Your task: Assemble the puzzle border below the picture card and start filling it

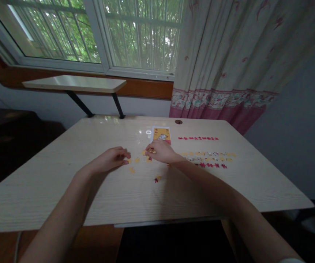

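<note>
Small yellow jigsaw puzzle pieces [137,160] lie loose on the pale wooden desk between my hands. My left hand [113,159] is curled, thumb and fingers closing at the edge of a yellow puzzle piece [129,160]. Another yellow piece [131,170] rests just below its fingertips. Over the loose pieces, my right hand [160,151] has its fingers pinched together at a yellow piece [143,152], partly hidden by the fingertips. A red-and-yellow piece [156,179] lies nearer to me. Behind the right hand is a yellow picture sheet [161,134] with a cartoon figure.
Right of my right hand, rows of yellow pieces [223,159] and red pieces [212,166] are laid out, with another red row [198,138] farther back. A raised shelf [75,83] stands at the desk's back left. The desk [105,204] ends close to me.
</note>
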`<act>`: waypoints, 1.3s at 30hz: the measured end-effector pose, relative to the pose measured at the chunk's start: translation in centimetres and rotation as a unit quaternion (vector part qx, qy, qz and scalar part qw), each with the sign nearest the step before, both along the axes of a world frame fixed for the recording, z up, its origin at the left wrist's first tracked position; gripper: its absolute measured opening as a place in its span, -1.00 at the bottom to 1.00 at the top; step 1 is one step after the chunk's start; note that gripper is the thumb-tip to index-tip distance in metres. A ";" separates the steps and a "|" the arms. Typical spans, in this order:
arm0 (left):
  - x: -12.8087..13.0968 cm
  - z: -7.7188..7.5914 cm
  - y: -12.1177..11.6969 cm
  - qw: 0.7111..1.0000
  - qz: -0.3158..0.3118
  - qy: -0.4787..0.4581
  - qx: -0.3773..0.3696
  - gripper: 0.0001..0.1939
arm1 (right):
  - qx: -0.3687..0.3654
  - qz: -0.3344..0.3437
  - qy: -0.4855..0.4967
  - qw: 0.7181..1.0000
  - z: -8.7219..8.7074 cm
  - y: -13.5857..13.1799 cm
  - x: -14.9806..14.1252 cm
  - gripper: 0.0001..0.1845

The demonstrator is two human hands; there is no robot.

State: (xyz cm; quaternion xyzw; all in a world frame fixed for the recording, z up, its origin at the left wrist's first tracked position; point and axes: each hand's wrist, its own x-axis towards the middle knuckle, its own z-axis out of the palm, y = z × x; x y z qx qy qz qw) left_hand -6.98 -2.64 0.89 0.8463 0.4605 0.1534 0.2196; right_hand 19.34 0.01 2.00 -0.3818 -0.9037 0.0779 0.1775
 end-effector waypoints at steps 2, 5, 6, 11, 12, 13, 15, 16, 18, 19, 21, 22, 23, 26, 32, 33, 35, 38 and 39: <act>0.0 0.2 -0.1 1.000 0.000 0.003 -0.002 -0.76 | -0.008 -0.018 -0.005 1.000 -0.1 0.1 -1.1 -0.75; 0.2 0.6 -0.4 1.000 0.001 0.018 -0.008 -0.76 | -0.013 -0.039 -0.013 0.999 -0.6 0.2 -2.4 -0.76; 0.3 0.6 -0.4 1.000 0.001 0.022 -0.009 -0.76 | -0.012 -0.044 -0.016 0.999 -0.8 0.2 -2.6 -0.76; 0.2 0.7 -0.5 1.000 -0.002 0.021 -0.007 -0.76 | -0.019 -0.052 -0.033 0.998 -1.1 0.2 -2.7 -0.73; 0.2 0.7 -0.6 1.000 -0.002 0.022 -0.007 -0.75 | -0.020 -0.051 -0.033 0.998 -1.0 0.2 -2.5 -0.72; 0.3 0.7 -0.6 1.000 -0.002 0.023 -0.007 -0.75 | -0.019 -0.051 -0.031 0.998 -0.8 0.2 -2.0 -0.71; 0.5 0.9 -0.7 1.000 -0.001 0.019 -0.004 -0.73 | -0.015 -0.051 -0.021 0.998 -0.2 0.1 -0.9 -0.73; 0.7 0.9 -0.8 1.000 0.002 0.016 0.002 -0.71 | -0.012 -0.051 -0.015 0.999 0.2 0.1 -0.1 -0.75; 1.1 1.0 -0.9 0.999 0.010 0.013 0.027 -0.68 | -0.006 -0.048 -0.003 0.999 0.8 0.1 1.6 -0.79; 1.4 1.0 -0.9 0.999 0.009 0.015 0.045 -0.67 | -0.002 -0.048 0.001 0.999 1.0 0.0 2.5 -0.81; 1.8 1.0 -1.0 0.997 -0.003 0.025 0.074 -0.66 | 0.004 -0.048 0.005 0.999 1.2 0.0 4.4 -0.81; 2.0 0.9 -1.0 0.996 -0.011 0.031 0.084 -0.66 | 0.005 -0.048 0.006 0.999 1.1 0.0 5.3 -0.82; 2.2 0.9 -1.0 0.995 -0.018 0.035 0.091 -0.66 | 0.003 -0.049 0.006 0.999 1.0 -0.1 6.2 -0.82; 2.3 0.6 -0.9 0.993 -0.030 0.041 0.103 -0.69 | -0.009 -0.055 0.018 0.998 0.3 -0.3 8.3 -0.81; 1.3 0.6 -0.4 0.991 0.007 0.047 0.128 -0.69 | -0.004 -0.048 -0.004 0.999 -1.2 -0.7 9.7 -0.81; 1.1 0.7 -0.3 0.990 0.015 0.049 0.132 -0.69 | -0.002 -0.049 -0.009 0.999 -1.4 -0.8 9.7 -0.80; 1.0 0.7 -0.3 0.990 0.024 0.048 0.133 -0.69 | 0.000 -0.053 -0.014 0.999 -1.5 -1.0 9.4 -0.79; 1.2 0.7 -0.4 0.991 0.014 0.050 0.123 -0.71 | -0.001 -0.046 -0.019 0.999 -1.4 -1.5 8.8 -0.80; 1.3 0.7 -0.4 0.991 0.010 0.053 0.120 -0.72 | -0.001 -0.032 -0.018 0.999 -1.3 -1.9 8.5 -0.81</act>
